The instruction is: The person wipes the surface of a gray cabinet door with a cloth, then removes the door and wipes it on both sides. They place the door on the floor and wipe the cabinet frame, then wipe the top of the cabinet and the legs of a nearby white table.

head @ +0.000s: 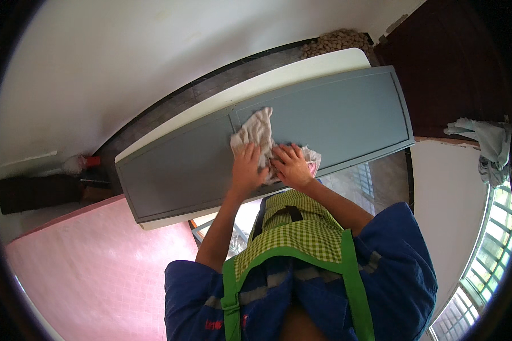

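A crumpled off-white cloth (256,128) lies on a long grey framed panel (324,111), near the middle of its length. My left hand (248,168) rests on the lower left part of the cloth, fingers apart and slightly blurred. To its right, my right hand (292,166) presses on bunched cloth, its fingers spread and partly bent. A white and pink piece of cloth or wrapping (312,160) shows beside the right hand. Whether either hand grips the fabric is hidden beneath the fingers.
Under the panel is a white tabletop (345,57). Small brown lumps (339,42) are heaped against the wall behind it. A dark door (443,72) stands at the right, with grey cloths (490,140) hanging near it. A pink surface (111,264) spans the lower left.
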